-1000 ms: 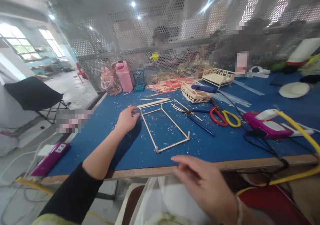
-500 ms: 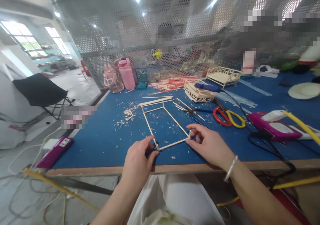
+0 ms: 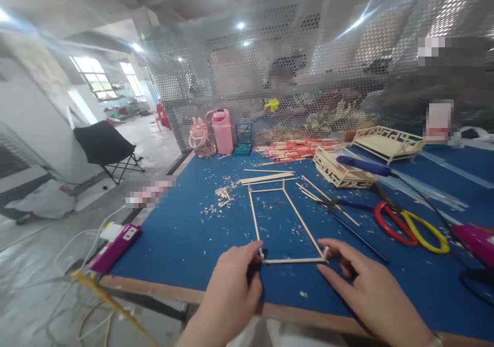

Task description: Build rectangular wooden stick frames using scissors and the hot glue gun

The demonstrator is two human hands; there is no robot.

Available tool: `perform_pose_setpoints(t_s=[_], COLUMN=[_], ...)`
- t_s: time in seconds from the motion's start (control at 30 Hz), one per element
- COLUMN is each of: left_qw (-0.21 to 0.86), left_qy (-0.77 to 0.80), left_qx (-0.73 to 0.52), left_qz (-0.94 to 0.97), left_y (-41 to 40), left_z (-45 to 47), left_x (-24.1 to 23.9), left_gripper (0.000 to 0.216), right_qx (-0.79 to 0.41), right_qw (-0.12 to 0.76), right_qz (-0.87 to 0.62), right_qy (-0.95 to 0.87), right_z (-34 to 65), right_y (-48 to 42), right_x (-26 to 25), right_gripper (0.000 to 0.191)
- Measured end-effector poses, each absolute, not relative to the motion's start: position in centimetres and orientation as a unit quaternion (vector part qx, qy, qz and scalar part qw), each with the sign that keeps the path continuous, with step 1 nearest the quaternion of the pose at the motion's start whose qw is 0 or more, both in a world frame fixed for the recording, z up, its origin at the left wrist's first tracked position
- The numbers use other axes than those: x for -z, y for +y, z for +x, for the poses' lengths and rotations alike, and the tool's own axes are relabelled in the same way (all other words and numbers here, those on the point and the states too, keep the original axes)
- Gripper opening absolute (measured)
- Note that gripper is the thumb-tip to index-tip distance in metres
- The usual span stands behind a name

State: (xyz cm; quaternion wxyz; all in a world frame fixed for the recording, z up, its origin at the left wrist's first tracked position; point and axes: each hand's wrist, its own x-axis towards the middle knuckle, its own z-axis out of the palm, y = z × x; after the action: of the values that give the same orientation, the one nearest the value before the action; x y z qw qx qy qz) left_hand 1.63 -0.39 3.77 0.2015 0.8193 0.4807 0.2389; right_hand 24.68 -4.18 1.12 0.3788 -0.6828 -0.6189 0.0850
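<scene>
And it's a craft workshop, pale scraps [image 3: 223,197] strewn over a blue counter [image 3: 173,244], pliers [image 3: 331,206] near a thin stick frame [image 3: 293,260], perforated screen [image 3: 231,74] behind, grey floor [image 3: 38,295] (cables [image 3: 116,308] trailing, look!) alongside.

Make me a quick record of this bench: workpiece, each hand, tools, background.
Frame: thin wooden sticks, four-sided, upright posts at the corners
Left hand: at its near left corner
Right hand: at its near right corner
Tools: pliers and scissors, right of it
Background: pink bottle, red-and-pale sticks
</scene>
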Motion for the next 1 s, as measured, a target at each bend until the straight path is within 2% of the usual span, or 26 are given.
perform_pose_setpoints(t_s=[0.3, 0.43, 0.67, 1.0], left_qw=[0.159, 0.119, 0.089, 0.043], left_qy=[0.474, 0.467, 0.451, 0.429], left_qx=[-0.311, -0.341, -0.326, -0.311], left_qz=[0.808, 0.807, 0.826, 0.847], left_y=[0.3, 0.5, 1.0, 1.2], left_z=[1.3, 1.8, 2.3, 1.8], left_x=[-1.3, -1.8, -2.3, -2.1], left_gripper=[0.033, 0.022, 0.018, 0.015], right_qx=[-0.005, -0.021, -0.05, -0.04], right_qw=[0.411, 0.391, 0.406, 0.412], right_qz=[-0.64, -0.633, -0.628, -0.628], right_qy=[-0.649, -0.668, -0.662, -0.659], right_z=[25.2, 25.2, 25.4, 25.3], right_y=[-4.3, -4.5, -4.3, -4.2], right_x=[0.0, -1.2, -2.0, -1.6], right_gripper=[0.021, 0.017, 0.005, 0.012])
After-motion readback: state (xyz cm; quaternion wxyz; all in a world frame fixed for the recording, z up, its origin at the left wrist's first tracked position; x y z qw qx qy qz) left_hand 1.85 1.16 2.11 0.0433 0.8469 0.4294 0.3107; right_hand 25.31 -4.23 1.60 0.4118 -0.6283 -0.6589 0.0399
